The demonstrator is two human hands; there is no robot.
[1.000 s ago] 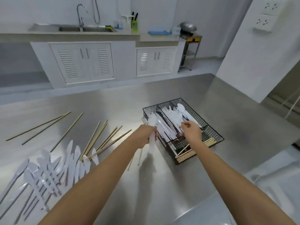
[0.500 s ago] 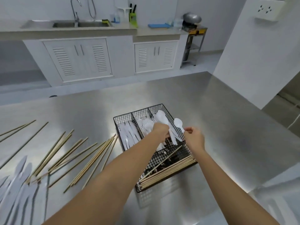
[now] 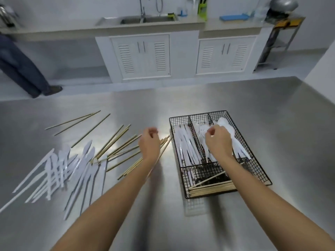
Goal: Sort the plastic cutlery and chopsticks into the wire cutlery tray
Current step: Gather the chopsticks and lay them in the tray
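The black wire cutlery tray [image 3: 197, 114] sits on the steel table, right of centre. Its left compartment holds white plastic knives [image 3: 184, 145], the middle one forks [image 3: 200, 128], the right one spoons [image 3: 238, 148]. Chopsticks [image 3: 212, 189] lie across its near compartment. My right hand [image 3: 219, 142] hovers over the forks and spoons with curled fingers; whether it grips a piece is hidden. My left hand [image 3: 149, 142] is left of the tray, loosely curled and holding nothing, above the loose chopsticks [image 3: 117, 147]. A pile of loose white knives [image 3: 72, 169] lies further left.
A person's legs [image 3: 21, 69] stand on the floor at the far left, beyond the table's far edge. A counter with a sink [image 3: 148, 19] and white cabinets [image 3: 143, 57] runs along the back wall. A metal rack [image 3: 279, 44] stands at the back right.
My left hand has come out of the tray and moved left over the loose chopsticks. My right hand has moved in over the tray, and the spoon it held no longer shows in its fingers.
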